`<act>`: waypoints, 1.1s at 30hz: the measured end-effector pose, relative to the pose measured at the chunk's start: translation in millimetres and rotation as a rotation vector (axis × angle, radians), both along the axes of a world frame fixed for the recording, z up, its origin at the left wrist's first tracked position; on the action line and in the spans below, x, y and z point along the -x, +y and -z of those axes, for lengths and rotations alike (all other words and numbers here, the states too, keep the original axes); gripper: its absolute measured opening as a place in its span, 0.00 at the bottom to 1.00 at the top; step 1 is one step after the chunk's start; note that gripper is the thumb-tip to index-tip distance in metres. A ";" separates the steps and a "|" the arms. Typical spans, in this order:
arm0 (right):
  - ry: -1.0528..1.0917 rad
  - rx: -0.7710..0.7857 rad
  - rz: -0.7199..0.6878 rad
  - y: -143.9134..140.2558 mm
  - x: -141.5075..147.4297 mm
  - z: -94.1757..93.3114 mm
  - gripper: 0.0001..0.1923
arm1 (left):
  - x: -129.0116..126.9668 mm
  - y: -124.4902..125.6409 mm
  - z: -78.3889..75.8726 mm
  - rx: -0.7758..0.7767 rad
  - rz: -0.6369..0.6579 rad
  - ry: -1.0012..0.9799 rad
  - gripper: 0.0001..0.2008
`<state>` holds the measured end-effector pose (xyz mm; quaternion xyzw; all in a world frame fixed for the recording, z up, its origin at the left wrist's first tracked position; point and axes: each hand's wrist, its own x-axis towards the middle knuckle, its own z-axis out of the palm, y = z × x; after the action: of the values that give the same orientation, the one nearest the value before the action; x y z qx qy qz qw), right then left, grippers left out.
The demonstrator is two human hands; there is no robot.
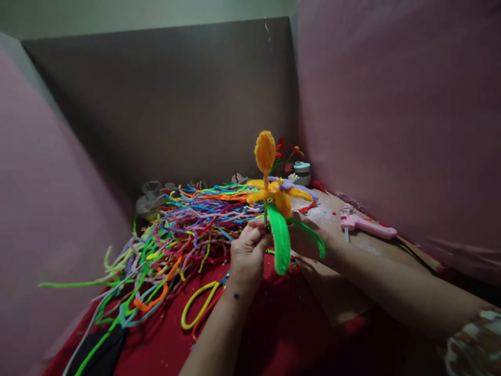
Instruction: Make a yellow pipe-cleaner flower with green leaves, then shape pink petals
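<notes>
Upright in front of me is a pipe-cleaner flower point(282, 201) with yellow-orange petals, some purple ones and long green leaves point(279, 240). An orange oval bud point(265, 151) on a thin stem rises above the petals. My left hand point(250, 250) is closed around the stem below the bloom. My right hand point(307, 237) is at the flower from the other side; the leaves and petals hide its fingers. Beside my left wrist, scissors point(199, 305) with yellow and orange handles lie on the red cloth.
A big heap of multicoloured pipe cleaners point(203, 214) spreads over the left and back. On the right, a pink glue gun point(368, 225) rests on a brown board point(332, 292). Red flowers point(282, 149) and a white-lidded container point(302, 169) stand at the back. Pink walls close in both sides.
</notes>
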<state>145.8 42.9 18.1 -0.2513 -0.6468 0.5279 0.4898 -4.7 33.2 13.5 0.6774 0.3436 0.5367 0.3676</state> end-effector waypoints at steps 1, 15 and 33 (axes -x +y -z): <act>-0.004 0.029 -0.010 3.2 -3.4 -1.4 0.14 | 1.3 0.9 -0.4 0.014 -0.008 -0.015 0.06; -1.133 -0.358 0.278 -15.0 -71.9 12.2 0.17 | 5.2 7.0 -5.8 0.250 -0.163 -0.139 0.07; -0.165 0.008 0.053 -3.8 -24.5 -19.2 0.36 | 15.0 14.9 -6.5 0.375 0.270 -0.610 0.06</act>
<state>170.3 39.1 37.3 -0.3127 -0.6761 0.4947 0.4476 -19.7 48.1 20.0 0.4466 0.2184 0.5881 0.6379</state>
